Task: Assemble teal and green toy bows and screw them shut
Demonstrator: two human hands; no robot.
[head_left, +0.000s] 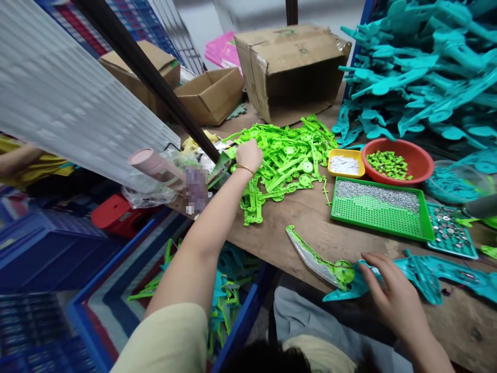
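My left hand (249,154) reaches far out to the pile of bright green plastic parts (285,160) on the wooden table, its fingers curled down into the pile's left edge; what they grip is hidden. My right hand (390,295) rests near the table's front edge, fingers bent and pressing on a teal plastic piece (421,277). Joined to that piece lies a green part with a clear blade-like strip (318,259), just left of my right hand.
A green tray of small screws (378,207), a yellow dish (345,163) and a red bowl of green bits (398,160) stand at the right. Teal parts (423,67) are heaped behind. Cardboard boxes (289,70) stand at the back. Blue crates (50,248) lie left.
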